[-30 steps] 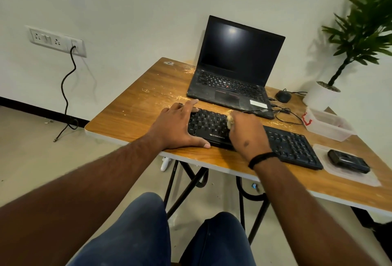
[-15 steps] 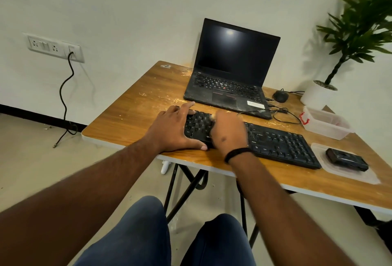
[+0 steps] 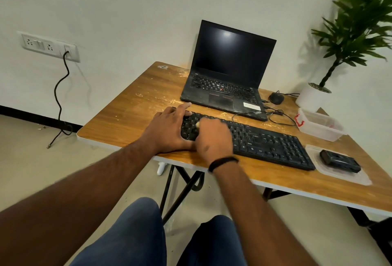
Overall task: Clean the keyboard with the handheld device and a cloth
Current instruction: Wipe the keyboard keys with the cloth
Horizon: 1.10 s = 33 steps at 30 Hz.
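The left hand is lying flat with fingers spread, pinning the keyboard, which sits along the near edge of the surface. The right hand is bunching a pale cloth over the keys at the board's nine o'clock end. Wiping seems underway; next it likely calls for working toward three o'clock, where the handheld device is lying.

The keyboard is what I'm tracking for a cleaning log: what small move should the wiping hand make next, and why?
Probably sweep the right hand rightward along the keyboard. It sits over the left end, a pale bit of cloth showing at its fingers, beside the left hand that rests on that end. The long stretch of keys to its right lies uncovered.
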### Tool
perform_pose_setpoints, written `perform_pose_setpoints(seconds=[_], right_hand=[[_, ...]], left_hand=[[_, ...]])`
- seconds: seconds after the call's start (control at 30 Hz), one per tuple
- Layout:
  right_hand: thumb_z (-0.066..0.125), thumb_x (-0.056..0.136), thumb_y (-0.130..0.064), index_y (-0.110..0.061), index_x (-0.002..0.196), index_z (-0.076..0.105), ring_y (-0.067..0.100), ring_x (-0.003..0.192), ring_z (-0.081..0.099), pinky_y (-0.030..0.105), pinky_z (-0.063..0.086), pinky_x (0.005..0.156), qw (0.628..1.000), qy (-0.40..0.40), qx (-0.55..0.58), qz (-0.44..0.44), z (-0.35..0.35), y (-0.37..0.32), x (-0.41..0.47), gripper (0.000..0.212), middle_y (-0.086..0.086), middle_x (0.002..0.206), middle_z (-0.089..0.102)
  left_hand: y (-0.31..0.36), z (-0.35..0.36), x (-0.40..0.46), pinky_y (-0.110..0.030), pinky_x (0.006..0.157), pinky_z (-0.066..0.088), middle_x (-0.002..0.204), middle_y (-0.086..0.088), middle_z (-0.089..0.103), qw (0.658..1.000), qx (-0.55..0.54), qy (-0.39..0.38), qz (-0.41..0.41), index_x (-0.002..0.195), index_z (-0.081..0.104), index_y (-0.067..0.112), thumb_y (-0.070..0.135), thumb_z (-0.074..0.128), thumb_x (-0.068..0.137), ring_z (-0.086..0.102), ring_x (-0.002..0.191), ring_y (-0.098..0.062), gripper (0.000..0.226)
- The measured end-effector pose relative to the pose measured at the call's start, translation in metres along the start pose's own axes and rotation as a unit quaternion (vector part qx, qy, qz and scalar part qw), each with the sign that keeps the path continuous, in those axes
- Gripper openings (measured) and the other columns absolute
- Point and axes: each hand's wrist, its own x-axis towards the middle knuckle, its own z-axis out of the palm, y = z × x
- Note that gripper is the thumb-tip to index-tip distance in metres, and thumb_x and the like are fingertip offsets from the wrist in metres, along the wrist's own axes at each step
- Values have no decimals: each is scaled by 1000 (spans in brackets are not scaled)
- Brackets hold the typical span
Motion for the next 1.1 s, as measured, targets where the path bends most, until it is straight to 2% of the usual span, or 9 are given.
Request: perform_pose_setpoints(seconds=[0.1, 0.2, 0.27, 0.33, 0.4, 0.6, 0.8, 0.97, 1.1], right_hand=[[52, 97, -8, -10, 109, 59, 26, 97, 63, 37, 52, 81, 998, 5, -10, -61, 11, -9, -16, 13, 9, 104, 65], [46, 101, -13, -15, 109, 59, 19, 86, 61, 35, 54, 79, 993, 37, 69, -91, 11, 13, -18, 15, 2, 97, 65], [44, 102, -19, -19, 123, 57, 16, 87, 60, 31, 54, 78, 986, 112, 96, -76, 15, 41, -14, 25, 0, 103, 66], [46, 98, -18, -14, 137, 52, 21, 99, 63, 37, 57, 84, 972, 207, 103, -38, 24, 71, -13, 40, 7, 115, 67], [51, 96, -12, -9, 140, 50, 25, 108, 64, 39, 56, 89, 963, 247, 106, -14, 36, 93, -19, 44, 13, 121, 67], [58, 95, -16, -15, 146, 45, 22, 129, 51, 37, 42, 109, 965, 185, 180, 51, 52, 104, -28, 53, 7, 140, 57], [60, 91, -16, -14, 143, 49, 21, 141, 38, 35, 27, 118, 965, 156, 196, 83, 51, 108, -26, 54, 8, 146, 51], [55, 88, -3, -18, 142, 52, 20, 141, 37, 36, 27, 120, 968, 166, 184, 40, 53, 109, -27, 56, 3, 146, 51], [57, 87, 1, -17, 131, 61, 23, 139, 38, 34, 23, 118, 984, 158, 64, -41, 44, 110, -17, 48, 2, 145, 53]], left_hand=[[1, -1, -1, -48, 107, 38, 148, 10, 53, 1000, -5, 2, 2, 158, 15, 25, 78, 50, 58, 42, 135, -23, 119], [1, -1, -1, -49, 108, 37, 149, 9, 52, 1000, -2, -1, 4, 157, 16, 26, 86, 56, 58, 41, 136, -21, 124], [0, -1, -2, -49, 111, 37, 149, 8, 51, 1000, 4, -1, 4, 156, 16, 28, 93, 62, 54, 41, 136, -20, 129], [0, -2, -1, -50, 114, 35, 150, 8, 49, 1000, 8, -3, -1, 156, 15, 30, 96, 63, 52, 39, 138, -19, 132], [3, -3, -2, -49, 116, 33, 151, 7, 48, 1000, 13, -5, -2, 156, 14, 30, 97, 61, 51, 39, 139, -19, 133], [18, -2, -4, -46, 120, 24, 150, -3, 49, 996, 84, 28, 13, 157, 18, 25, 104, 45, 58, 43, 137, -23, 130], [82, 40, 10, -42, 120, 23, 144, 1, 54, 990, 100, 48, 88, 159, 11, 20, 80, 52, 75, 43, 136, -19, 111], [78, 51, 16, -41, 118, 25, 139, 2, 59, 993, 73, 61, 67, 159, 5, 20, 81, 47, 73, 47, 132, -19, 114], [79, 53, 16, -43, 117, 28, 139, 2, 58, 994, 74, 61, 60, 159, 2, 18, 81, 49, 73, 48, 131, -20, 116]])
